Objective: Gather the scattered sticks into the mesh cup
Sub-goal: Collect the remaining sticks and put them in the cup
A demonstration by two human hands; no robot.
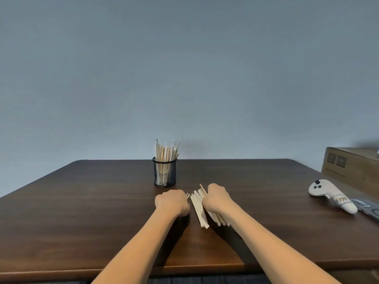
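Note:
A black mesh cup (164, 172) stands upright on the dark wooden table (82, 212), with several pale sticks poking out of its top. In front of it, a bundle of pale sticks (198, 208) lies between my two hands. My right hand (217, 198) is closed around the bundle's right side, and stick ends show above and below it. My left hand (171, 202) is a fist just left of the bundle; a few stick tips show at its right edge, so it seems to grip some sticks.
A white game-style controller (328, 192) lies at the table's right, beside a dark flat device (367, 208). A cardboard box (352, 167) stands at the far right. A plain grey wall rises behind the table.

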